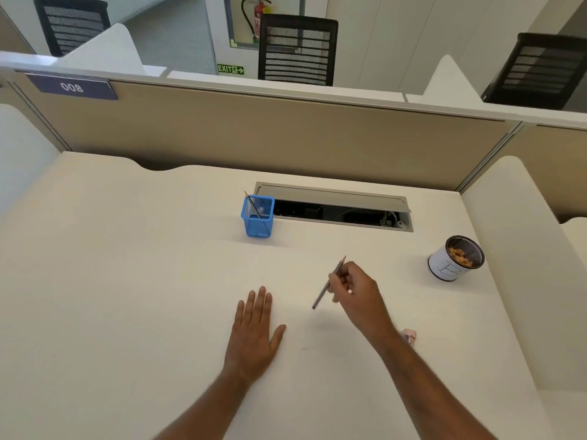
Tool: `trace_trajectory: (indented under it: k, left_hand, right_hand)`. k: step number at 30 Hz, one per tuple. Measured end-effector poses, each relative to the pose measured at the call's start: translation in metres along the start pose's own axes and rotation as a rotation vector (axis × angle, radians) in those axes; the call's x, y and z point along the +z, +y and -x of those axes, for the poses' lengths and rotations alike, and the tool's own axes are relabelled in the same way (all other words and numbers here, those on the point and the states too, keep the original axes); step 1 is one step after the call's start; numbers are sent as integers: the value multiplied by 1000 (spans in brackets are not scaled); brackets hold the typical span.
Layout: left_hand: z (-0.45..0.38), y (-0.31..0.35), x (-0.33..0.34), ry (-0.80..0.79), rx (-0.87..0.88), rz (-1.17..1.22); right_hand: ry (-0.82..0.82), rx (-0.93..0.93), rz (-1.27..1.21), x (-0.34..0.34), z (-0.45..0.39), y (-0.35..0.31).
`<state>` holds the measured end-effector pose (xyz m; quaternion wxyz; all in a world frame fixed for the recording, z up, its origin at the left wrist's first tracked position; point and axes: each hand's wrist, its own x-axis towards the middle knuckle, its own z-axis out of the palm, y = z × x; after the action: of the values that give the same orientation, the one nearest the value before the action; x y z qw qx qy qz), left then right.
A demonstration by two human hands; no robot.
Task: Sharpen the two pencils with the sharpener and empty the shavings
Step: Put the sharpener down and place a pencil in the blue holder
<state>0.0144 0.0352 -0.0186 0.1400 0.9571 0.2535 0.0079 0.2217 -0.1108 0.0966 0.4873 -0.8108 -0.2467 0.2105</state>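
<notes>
My right hand (357, 292) pinches a grey pencil (322, 293) above the desk, its sharpened tip pointing up and away. My left hand (255, 330) lies flat on the white desk (127, 281), fingers straight, holding nothing. A second pencil (253, 205) leans inside a blue mesh holder (258, 217) at the back centre. A small pink sharpener (409, 335) lies on the desk, partly hidden behind my right forearm. A white round cup (452, 260) at the right holds brown shavings.
An open cable tray (336, 208) is set into the desk behind the blue holder. Beige partition walls (254, 131) close off the back and a white divider (521, 249) the right side. Black office chairs stand beyond the partition.
</notes>
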Motion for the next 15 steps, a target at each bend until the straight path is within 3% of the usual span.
trace_trajectory:
  k: [6,15]
  left_hand:
    - [-1,-4,4,-10,-23,-8]
    - [-2,-5,8,13,-27,16]
  right_hand:
    - [18,-148,-65,17,-73,-67]
    - [49,-137,-27,73,-168,-114]
